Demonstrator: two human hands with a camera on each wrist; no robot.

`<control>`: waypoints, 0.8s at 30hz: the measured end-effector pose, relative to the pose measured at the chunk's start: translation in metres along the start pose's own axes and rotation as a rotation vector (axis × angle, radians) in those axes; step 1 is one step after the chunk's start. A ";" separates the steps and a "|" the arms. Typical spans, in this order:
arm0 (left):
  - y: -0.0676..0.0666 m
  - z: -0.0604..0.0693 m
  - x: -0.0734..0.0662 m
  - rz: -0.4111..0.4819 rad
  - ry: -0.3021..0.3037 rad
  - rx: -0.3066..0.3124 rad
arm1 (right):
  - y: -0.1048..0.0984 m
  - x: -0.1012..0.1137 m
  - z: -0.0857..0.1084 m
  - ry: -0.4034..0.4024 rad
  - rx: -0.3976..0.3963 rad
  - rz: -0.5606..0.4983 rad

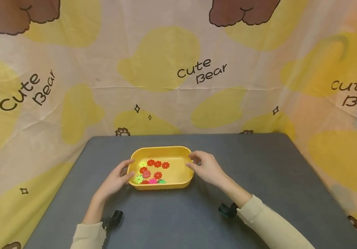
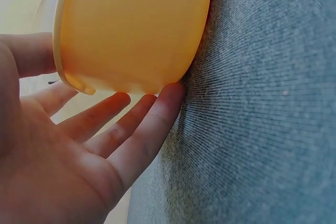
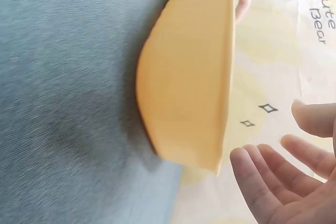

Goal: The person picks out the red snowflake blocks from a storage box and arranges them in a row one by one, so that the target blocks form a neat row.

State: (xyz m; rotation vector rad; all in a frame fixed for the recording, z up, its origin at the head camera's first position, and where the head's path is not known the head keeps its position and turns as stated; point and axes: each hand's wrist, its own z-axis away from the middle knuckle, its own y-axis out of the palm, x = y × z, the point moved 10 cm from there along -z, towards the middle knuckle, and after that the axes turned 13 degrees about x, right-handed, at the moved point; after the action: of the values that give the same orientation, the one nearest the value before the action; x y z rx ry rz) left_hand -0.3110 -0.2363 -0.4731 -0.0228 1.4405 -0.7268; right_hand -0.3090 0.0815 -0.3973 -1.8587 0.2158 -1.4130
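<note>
Starting left: see left hand [image 1: 113,180] at the left end of yellow tray [image 1: 178,173], thumb and fingers curled loosely round rim and end wall, so a light hold at best. Would rate a lopsided lift as main risk: with support at one end only, could tip tray and slide loose contents. Could also skid on grey table [image 1: 172,218] if pushed from that end; seemingly resting there, toward the far edge.

Inside tray, going right: yellow-green flower pieces [image 1: 138,179] at the left end, then pink flower piece [image 1: 152,181] and green flower piece [image 1: 161,181] near the front wall, red flower pieces [image 1: 165,165] scattered among and behind. Overlapping in places; can't count reliably. Yellow floor showing toward the right end.

Far right: right hand [image 1: 207,167] beside tray, thumb and fingers parted, gripping nothing. Could bump rim if closing in too low.
</note>
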 end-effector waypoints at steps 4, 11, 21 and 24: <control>0.000 -0.001 0.001 0.006 0.001 -0.001 | 0.003 0.009 -0.011 -0.012 0.007 -0.001; -0.002 0.001 0.004 0.012 -0.003 -0.014 | 0.021 0.022 -0.039 -0.033 0.069 0.025; -0.001 0.002 0.005 0.004 -0.009 -0.009 | 0.059 0.017 -0.079 0.014 0.189 0.080; -0.001 0.001 0.004 0.004 -0.006 -0.007 | 0.070 0.012 -0.089 0.028 0.224 0.100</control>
State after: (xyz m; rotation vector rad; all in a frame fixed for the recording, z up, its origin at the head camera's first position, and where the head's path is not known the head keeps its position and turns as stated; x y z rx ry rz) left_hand -0.3101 -0.2392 -0.4760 -0.0279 1.4368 -0.7177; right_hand -0.3610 -0.0153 -0.4274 -1.6248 0.1556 -1.3378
